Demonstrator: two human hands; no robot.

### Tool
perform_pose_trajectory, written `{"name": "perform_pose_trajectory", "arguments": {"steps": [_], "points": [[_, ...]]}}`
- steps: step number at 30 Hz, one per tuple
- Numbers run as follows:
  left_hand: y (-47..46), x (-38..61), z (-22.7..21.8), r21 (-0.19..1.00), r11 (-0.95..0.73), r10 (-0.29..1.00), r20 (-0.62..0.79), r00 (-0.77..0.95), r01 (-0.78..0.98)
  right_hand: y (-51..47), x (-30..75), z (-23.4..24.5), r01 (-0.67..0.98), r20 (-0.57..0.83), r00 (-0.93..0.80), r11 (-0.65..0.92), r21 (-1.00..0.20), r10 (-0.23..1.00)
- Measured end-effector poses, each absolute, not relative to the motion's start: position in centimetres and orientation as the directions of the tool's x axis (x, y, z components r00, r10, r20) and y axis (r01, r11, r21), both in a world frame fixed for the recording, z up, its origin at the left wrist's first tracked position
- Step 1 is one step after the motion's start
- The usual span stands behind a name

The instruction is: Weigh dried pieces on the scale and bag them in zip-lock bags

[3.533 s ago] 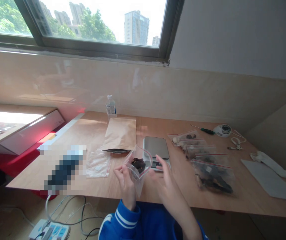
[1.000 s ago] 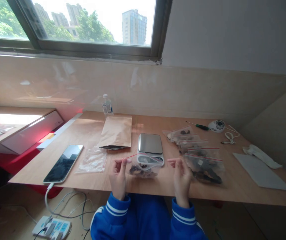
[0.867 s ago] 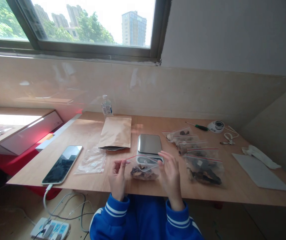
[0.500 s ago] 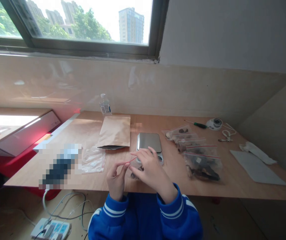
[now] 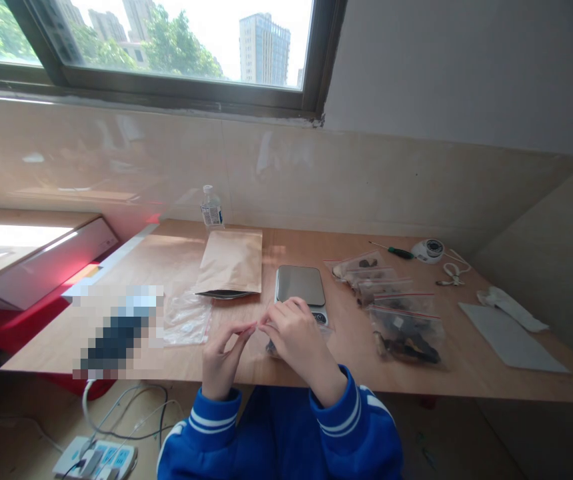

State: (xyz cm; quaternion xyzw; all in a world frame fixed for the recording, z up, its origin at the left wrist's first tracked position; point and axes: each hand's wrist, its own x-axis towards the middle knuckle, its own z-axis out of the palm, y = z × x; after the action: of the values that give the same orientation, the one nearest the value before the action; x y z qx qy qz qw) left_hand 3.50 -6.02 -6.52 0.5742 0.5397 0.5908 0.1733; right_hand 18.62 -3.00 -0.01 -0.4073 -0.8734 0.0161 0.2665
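Note:
Between my hands is a clear zip bag (image 5: 260, 343) with dark pieces in it, largely hidden behind my right hand. My left hand (image 5: 223, 357) pinches the bag's top edge between thumb and forefinger. Close beside it, the fingers of my right hand (image 5: 296, 337) are closed on the same edge. Just beyond my right hand stands a small kitchen scale (image 5: 300, 285) with a steel plate, its front partly covered by my fingers. To the right lie several filled zip bags (image 5: 406, 327) with red seal strips, overlapping in a row.
A brown kraft pouch (image 5: 231, 263) lies behind left, near a plastic bottle (image 5: 211, 208). Flat clear bags (image 5: 186, 323) and a pixelated dark object (image 5: 119, 337) are at left. A screwdriver (image 5: 400, 252), white camera (image 5: 429, 251) and white sheet (image 5: 511, 338) are at right.
My left hand has shifted slightly left and my right hand's fingers have drawn together on the bag's edge beside it. The red strip between the hands is now mostly covered.

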Motion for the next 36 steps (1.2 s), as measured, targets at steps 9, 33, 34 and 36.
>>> {"name": "perform_pose_trajectory", "arguments": {"steps": [9, 33, 34, 36], "points": [[-5.9, 3.3, -6.6, 0.785, -0.377, 0.815, 0.533, -0.227, 0.491, -2.6, 17.7, -1.9, 0.682, 0.521, -0.486, 0.677, -0.276, 0.702], [-6.3, 4.0, -6.5, 0.817, -0.358, 0.804, 0.516, -0.297, 0.452, -2.5, 19.5, -1.5, 0.639, 0.672, -0.508, 0.759, -0.125, 0.539], [-6.2, 4.1, -6.5, 0.811, -0.37, 0.794, 0.529, -0.299, 0.452, -2.5, 19.6, -1.4, 0.64, 0.663, -0.521, 0.76, -0.114, 0.538], [-6.2, 4.1, -6.5, 0.805, -0.395, 0.779, 0.549, -0.304, 0.442, -2.4, 20.1, -1.4, 0.645, 0.632, -0.534, 0.754, -0.125, 0.561]]}}
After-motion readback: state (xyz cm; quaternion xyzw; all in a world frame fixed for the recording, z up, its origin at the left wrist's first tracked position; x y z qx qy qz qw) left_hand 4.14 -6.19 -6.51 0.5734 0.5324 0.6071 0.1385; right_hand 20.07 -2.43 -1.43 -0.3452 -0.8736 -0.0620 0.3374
